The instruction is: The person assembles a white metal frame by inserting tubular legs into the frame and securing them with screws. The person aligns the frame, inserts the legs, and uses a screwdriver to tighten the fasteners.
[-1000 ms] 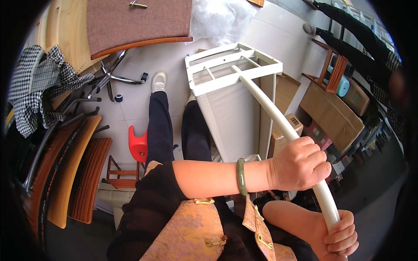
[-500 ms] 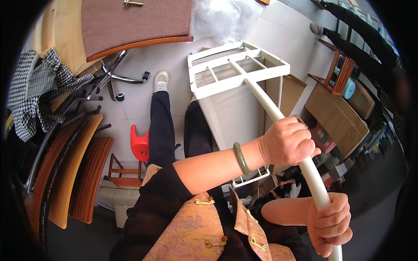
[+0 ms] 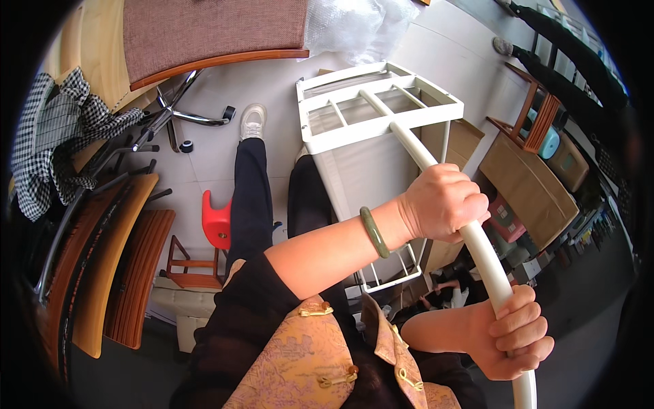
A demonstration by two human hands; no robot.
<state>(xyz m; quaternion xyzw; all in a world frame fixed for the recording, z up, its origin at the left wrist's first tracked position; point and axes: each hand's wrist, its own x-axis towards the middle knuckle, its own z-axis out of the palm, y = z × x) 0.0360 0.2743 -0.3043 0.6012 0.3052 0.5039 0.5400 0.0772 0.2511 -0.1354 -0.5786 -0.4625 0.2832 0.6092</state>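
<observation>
No lettering, label, number or sign is legible. The stacked items (image 3: 594,230) at right of frame are too small and blurred to read.

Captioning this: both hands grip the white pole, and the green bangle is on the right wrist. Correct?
No: the head view shows the green bangle on the left wrist. The left hand and right hand do grip the white pole.

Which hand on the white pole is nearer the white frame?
The left hand, the one with the green bangle; the right hand grips the white pole farther from the white frame.
</observation>
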